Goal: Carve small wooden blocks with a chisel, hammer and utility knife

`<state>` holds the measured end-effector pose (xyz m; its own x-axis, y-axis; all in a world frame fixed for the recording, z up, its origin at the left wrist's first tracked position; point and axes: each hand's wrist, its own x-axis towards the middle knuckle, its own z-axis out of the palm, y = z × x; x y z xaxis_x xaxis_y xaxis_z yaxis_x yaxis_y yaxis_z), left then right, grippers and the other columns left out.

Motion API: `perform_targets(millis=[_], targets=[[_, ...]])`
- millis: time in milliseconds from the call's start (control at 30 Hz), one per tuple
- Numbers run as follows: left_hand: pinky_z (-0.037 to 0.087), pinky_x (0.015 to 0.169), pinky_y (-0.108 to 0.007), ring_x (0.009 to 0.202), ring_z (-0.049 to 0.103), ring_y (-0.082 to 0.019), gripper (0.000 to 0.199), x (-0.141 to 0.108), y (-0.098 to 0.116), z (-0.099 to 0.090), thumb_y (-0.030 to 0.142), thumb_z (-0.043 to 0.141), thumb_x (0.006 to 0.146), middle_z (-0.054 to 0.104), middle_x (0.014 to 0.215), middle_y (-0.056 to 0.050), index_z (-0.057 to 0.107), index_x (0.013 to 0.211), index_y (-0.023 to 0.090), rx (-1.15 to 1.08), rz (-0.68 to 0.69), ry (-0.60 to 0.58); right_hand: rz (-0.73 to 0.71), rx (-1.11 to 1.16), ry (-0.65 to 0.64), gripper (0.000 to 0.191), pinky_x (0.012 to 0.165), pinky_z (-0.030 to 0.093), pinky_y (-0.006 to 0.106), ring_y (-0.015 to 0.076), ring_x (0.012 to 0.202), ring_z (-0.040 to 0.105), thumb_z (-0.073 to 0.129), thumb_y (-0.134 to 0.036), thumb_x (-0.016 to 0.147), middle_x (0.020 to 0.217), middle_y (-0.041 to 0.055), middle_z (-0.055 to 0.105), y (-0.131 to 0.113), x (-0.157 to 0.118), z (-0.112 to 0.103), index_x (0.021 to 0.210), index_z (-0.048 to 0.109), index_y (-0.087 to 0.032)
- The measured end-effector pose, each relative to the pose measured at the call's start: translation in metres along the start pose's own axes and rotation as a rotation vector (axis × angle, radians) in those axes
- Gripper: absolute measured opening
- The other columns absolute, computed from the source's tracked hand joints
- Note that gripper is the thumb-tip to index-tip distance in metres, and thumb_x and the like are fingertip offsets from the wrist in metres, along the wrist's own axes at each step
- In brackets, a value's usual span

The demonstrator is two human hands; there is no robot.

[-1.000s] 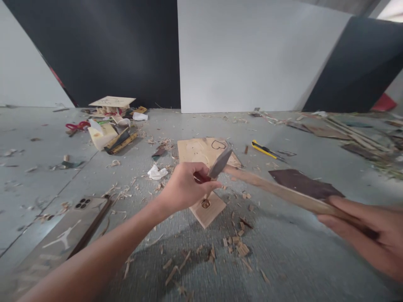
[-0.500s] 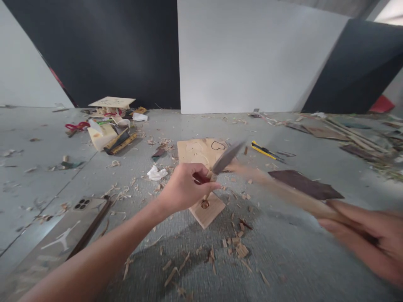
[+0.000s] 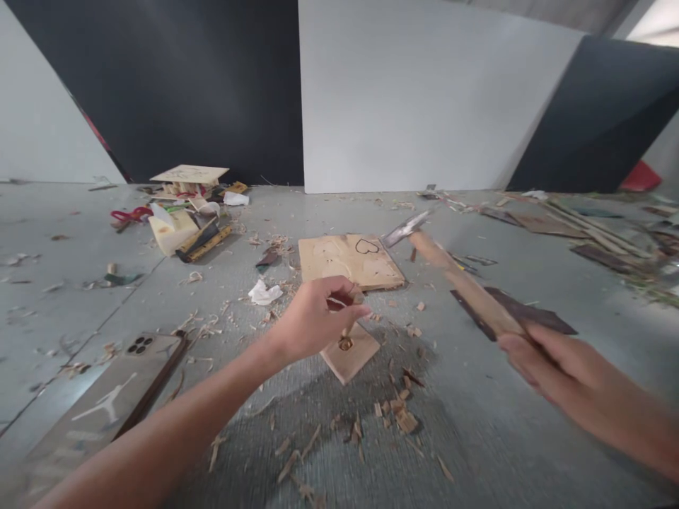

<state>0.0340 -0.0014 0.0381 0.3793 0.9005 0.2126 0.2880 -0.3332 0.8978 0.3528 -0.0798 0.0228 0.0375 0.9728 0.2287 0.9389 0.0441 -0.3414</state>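
My left hand (image 3: pixel 318 312) is closed around a slim wooden peg (image 3: pixel 347 329), held nearly upright between thumb and fingers. The peg's lower end meets a brownish, shiny ring or recess (image 3: pixel 346 344) in a small square wooden block (image 3: pixel 347 366) on the floor; whether it goes in, I cannot tell. In my right hand (image 3: pixel 556 371) is the wooden handle of a hammer (image 3: pixel 472 286). Its metal head, slightly blurred, hangs up and to the right of my left hand, apart from the peg. Behind that hand lies a pale board (image 3: pixel 323 254) with a drawn heart.
A phone (image 3: pixel 106 403) lies at left front. Wood chips (image 3: pixel 406 420) litter the grey floor. Dark sheet material (image 3: pixel 535 311) and a partly hidden yellow cutter (image 3: pixel 460 263) are beyond the hammer. Crumpled tissue (image 3: pixel 264 292) and a heap of tools and scraps (image 3: pixel 185 219) sit left.
The hammer has swung up and away from the peg, its head moving back and to the right. My right hand has shifted left and forward. My left hand and the block stay put.
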Motion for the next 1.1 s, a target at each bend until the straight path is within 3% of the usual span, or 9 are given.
perform_targets(millis=[100,200,367,533,700,800,900,967,1100], targets=[[0.050,0.059,-0.023,0.066,0.061,-0.013,0.015,0.003,0.005,-0.009,0.029,0.063,0.080,0.064,0.072,-0.004,0.061,0.073,0.016,-0.182,0.053,0.070,-0.019,-0.004,-0.178,0.038,0.047,0.031,0.029,0.0153,0.047,0.050,0.031,-0.051,0.092,0.052,-0.0022,0.048,-0.003,0.013,0.026,0.067,0.041,-0.025],[0.056,0.065,-0.027,0.074,0.065,-0.016,0.015,0.006,0.014,-0.025,0.030,0.063,0.082,0.065,0.080,-0.005,0.060,0.076,0.016,-0.492,0.039,0.149,-0.030,-0.101,-0.219,0.031,0.051,0.029,0.030,0.0174,0.052,0.054,0.032,-0.042,0.093,0.056,-0.0006,0.053,-0.010,0.024,0.047,0.069,0.041,-0.024],[0.052,0.056,-0.019,0.058,0.060,-0.009,0.020,0.012,0.009,-0.038,0.033,0.055,0.088,0.064,0.071,-0.002,0.059,0.077,0.016,-0.888,-0.265,0.222,-0.123,-0.125,-0.199,0.031,0.054,0.033,0.029,0.0185,0.058,0.058,0.033,-0.040,0.093,0.064,0.0029,0.060,-0.021,0.033,0.062,0.069,0.044,-0.023],[0.043,0.044,-0.019,0.046,0.055,-0.011,0.030,0.012,0.000,-0.037,0.042,0.056,0.086,0.059,0.054,-0.001,0.058,0.070,0.017,-0.875,-0.466,0.200,-0.158,-0.163,-0.137,0.025,0.052,0.036,0.030,0.0226,0.065,0.064,0.041,-0.040,0.090,0.075,0.0050,0.068,-0.029,0.036,0.067,0.098,0.057,-0.021],[0.042,0.041,-0.022,0.039,0.051,-0.012,0.034,0.008,0.006,-0.037,0.045,0.053,0.086,0.055,0.048,0.001,0.055,0.066,0.018,-0.860,-0.548,0.229,-0.184,-0.248,-0.019,0.031,0.061,0.044,0.035,0.0283,0.082,0.064,0.047,-0.045,0.087,0.093,0.0098,0.068,-0.034,0.044,0.062,0.103,0.061,-0.022],[0.043,0.042,-0.023,0.040,0.052,-0.013,0.037,0.008,0.007,-0.037,0.048,0.049,0.088,0.056,0.049,0.001,0.055,0.067,0.018,-0.881,-0.586,0.234,-0.161,0.055,-0.005,0.045,0.072,0.048,0.039,0.0291,0.096,0.061,0.052,-0.052,0.083,0.106,0.0124,0.064,-0.052,0.047,0.051,0.115,0.054,-0.020],[0.042,0.042,-0.023,0.045,0.056,-0.015,0.039,0.011,0.002,-0.034,0.051,0.047,0.088,0.060,0.054,-0.001,0.060,0.076,0.017,-0.939,-0.595,0.216,-0.188,0.601,-0.265,0.044,0.077,0.051,0.036,0.0227,0.098,0.061,0.052,-0.048,0.087,0.111,0.0103,0.061,-0.090,0.041,0.042,0.123,0.046,-0.024],[0.044,0.044,-0.023,0.047,0.058,-0.016,0.041,0.014,-0.003,-0.031,0.052,0.044,0.089,0.061,0.056,-0.002,0.061,0.079,0.016,-0.980,-0.600,0.191,-0.282,0.867,-0.355,0.041,0.083,0.049,0.036,0.0208,0.104,0.058,0.055,-0.044,0.087,0.112,0.0086,0.060,-0.120,0.036,0.041,0.123,0.045,-0.026],[0.049,0.055,-0.025,0.052,0.060,-0.016,0.035,0.015,-0.017,-0.025,0.046,0.050,0.087,0.062,0.056,-0.002,0.062,0.079,0.015,-1.044,-0.488,0.094,-0.349,1.138,-0.404,0.034,0.073,0.050,0.032,0.0173,0.087,0.060,0.054,-0.040,0.089,0.100,0.0078,0.062,-0.162,0.034,0.047,0.116,0.049,-0.021]])
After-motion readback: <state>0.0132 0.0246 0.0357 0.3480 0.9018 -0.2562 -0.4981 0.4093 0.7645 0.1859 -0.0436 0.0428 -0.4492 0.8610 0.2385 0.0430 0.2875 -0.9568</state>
